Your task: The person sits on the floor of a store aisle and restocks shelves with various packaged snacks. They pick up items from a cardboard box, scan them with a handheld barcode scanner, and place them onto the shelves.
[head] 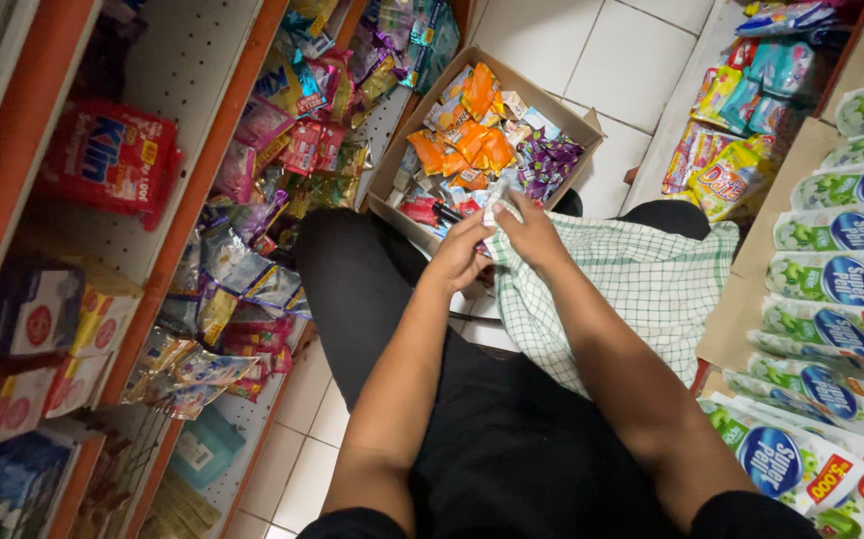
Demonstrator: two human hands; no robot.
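On our left the shelves (214, 150) run along the aisle, their edges orange. The upper one holds a red pack (112, 160) with bare board beside it; the one below is crowded with hanging sachets (252, 279), and boxes (42, 319) sit at the near end. That bare stretch looks to us like the only free shelf room on this side.

In the middle, the carton (397, 165) stands open on the floor tiles (601, 60), just past our knees. It is still well filled with orange and purple sachets, so we judge the work far from finished: most of the stock lies in the carton.

Our left hand (457, 255) and right hand (532, 235) meet at the near rim of the carton. Together they grip a small pale packet (500, 212); the left fingers curl around its lower end, the right fingers pinch its top. The packet sits just above the carton's near edge, over the checked cloth (641, 279) that drapes across our right leg.

On our right, a cardboard tray (751, 299) carries rows of green-and-white pouches (831, 279), packed edge to edge, with more bright packs (731, 130) beyond. Room to move is tight: shelves press in left, pouches right, and only the tiles beyond the carton lie open.
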